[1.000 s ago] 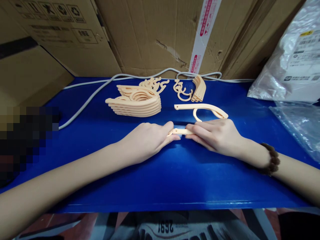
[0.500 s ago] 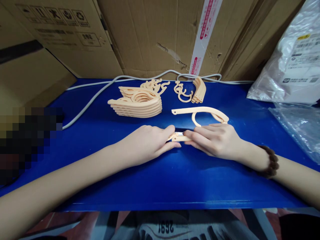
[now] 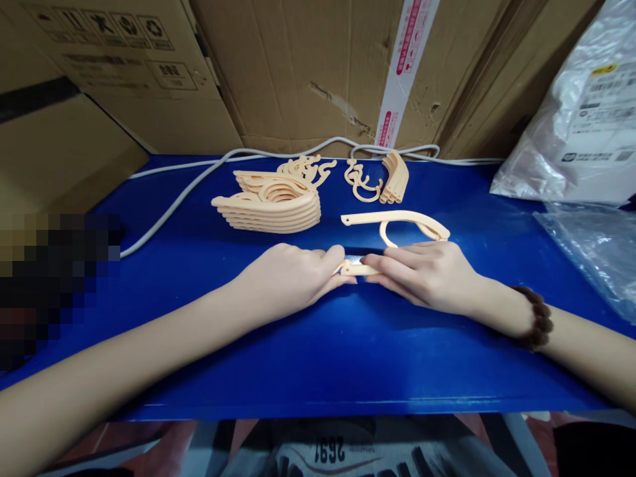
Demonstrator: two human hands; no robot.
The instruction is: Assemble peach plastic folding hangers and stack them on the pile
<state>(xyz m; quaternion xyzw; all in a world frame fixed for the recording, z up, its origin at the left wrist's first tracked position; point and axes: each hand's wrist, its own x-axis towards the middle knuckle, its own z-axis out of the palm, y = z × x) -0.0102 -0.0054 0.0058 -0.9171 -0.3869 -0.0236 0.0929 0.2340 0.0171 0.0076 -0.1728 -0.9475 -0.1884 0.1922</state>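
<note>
A cream plastic piece point(image 3: 358, 269) is held between both hands, low over the tabletop. Its left end is pinched between thumb and fingers of the left hand point(image 3: 302, 273); its bar is clasped by the closed fingers of the right hand point(image 3: 422, 273), by which most of it is covered. A narrow gap is left between the two sets of fingertips, bridged by the bar.

Just beyond the right hand, a curved hanger point(image 3: 397, 217) is laid; its right end is set close behind the knuckles, and contact cannot be told. Beyond and left of the grip, a stack of hangers point(image 3: 278, 211) is placed, backed by loose hooks point(image 3: 303, 169). Straight beyond the grip, a few more hooks point(image 3: 364, 185) are grouped beside a bundle of curved arms point(image 3: 395, 177).

Farther out, a white cable point(image 3: 183, 192) is strung along the rear edge and looped forward on the left. The rear is bounded by a tall cardboard box point(image 3: 298, 73), the far left by a lower box point(image 3: 74, 152). Far right, space is taken up by a bubble-wrap parcel point(image 3: 556, 139) and clear plastic film point(image 3: 591, 248).

On the near side, blue tabletop point(image 3: 308, 364) is extended from the hands to the front edge.
</note>
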